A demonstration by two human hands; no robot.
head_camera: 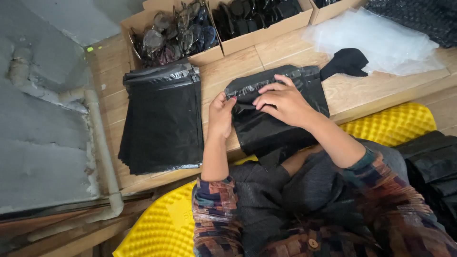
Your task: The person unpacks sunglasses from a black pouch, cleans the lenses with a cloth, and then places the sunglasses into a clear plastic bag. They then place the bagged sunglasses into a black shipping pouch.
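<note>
Soft, even daylight is filling the scene, bright enough to read the wood grain of the surface. Shadows are staying faint and short. Glare is streaking the black bags and washing out the clear plastic sheets. The edges are bowing slightly from the wide lens. Focus is holding throughout.

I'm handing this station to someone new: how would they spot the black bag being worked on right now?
Start at the wooden table. Right of the flat stack of black bags, near the table's front edge, one black bag lies alone. Only this one has both hands on it, the left hand pinching its folded flap and the right hand pressing it down.
</note>
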